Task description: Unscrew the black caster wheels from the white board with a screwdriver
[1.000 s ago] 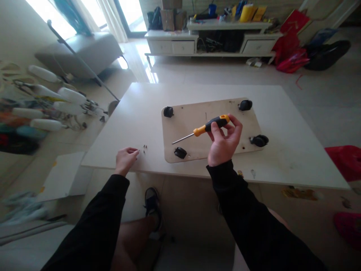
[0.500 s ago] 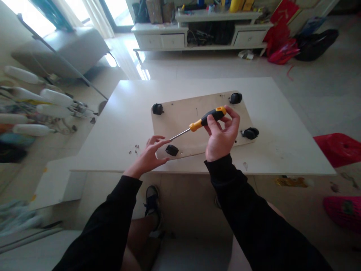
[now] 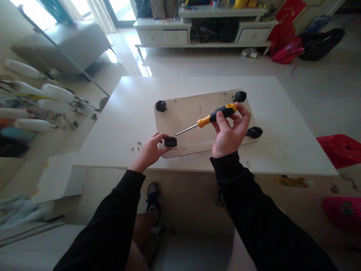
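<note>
Between the thumb and fingers of my left hand (image 3: 149, 151) is a black caster wheel (image 3: 170, 142), at the near left corner of a pale wooden board (image 3: 191, 131). My right hand (image 3: 231, 130) is closed on the yellow-and-black handle of a screwdriver (image 3: 217, 114). The shaft points left and down, its tip close to the caster in my left hand. Other black casters stand at the far left corner (image 3: 161, 106), the far right corner (image 3: 240, 96) and the near right corner (image 3: 254, 132) of the board.
The board lies on a white table (image 3: 98, 131). Several small screws (image 3: 138, 145) lie on the table left of my left hand. A white TV cabinet (image 3: 163, 35) stands across the floor, and a red stool (image 3: 341, 152) is beyond the table's right edge.
My left hand has taken hold of the near left caster, which was on the board, and it now sits slightly higher. The screwdriver tip has moved off my left fingers to the right.
</note>
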Demonstrator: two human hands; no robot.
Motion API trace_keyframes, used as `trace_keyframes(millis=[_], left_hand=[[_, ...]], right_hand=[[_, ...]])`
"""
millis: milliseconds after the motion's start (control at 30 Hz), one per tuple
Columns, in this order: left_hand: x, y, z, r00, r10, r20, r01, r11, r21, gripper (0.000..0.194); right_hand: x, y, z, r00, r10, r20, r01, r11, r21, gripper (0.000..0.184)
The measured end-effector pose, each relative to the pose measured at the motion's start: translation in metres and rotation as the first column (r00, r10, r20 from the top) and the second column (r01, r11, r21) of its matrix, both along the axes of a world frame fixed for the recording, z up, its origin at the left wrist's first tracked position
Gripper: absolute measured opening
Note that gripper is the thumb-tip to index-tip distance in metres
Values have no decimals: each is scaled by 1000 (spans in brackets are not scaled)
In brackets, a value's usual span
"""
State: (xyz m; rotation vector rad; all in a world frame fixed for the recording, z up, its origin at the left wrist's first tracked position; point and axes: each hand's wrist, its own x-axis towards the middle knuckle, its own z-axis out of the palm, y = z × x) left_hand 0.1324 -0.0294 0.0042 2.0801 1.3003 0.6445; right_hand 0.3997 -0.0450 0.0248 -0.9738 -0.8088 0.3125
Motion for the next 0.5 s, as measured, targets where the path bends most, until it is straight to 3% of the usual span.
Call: trace_keyframes(millis=[133, 233, 333, 433, 500], left_hand=[[-18, 9, 11, 961, 267, 68, -267, 964, -4, 35], [-50, 19, 12, 854, 514, 77, -514, 857, -22, 43], [-94, 25, 0, 703, 709, 56, -705, 705, -74, 43], [-136, 23, -18, 566, 822, 54, -809, 567, -152, 43], [-158, 18, -31, 534, 845, 0, -836, 528, -149, 43]], right_hand=[[-5, -1, 2, 998, 38, -58, -38, 999, -2, 53], [-12, -4, 2, 997, 74, -31, -75, 997, -32, 52], [-18, -7, 3, 996, 84, -6, -84, 994, -71, 52], [-22, -10, 5, 996, 92, 6, -91, 991, -93, 52], [-24, -12, 8, 994, 113, 14, -111, 989, -99, 53]])
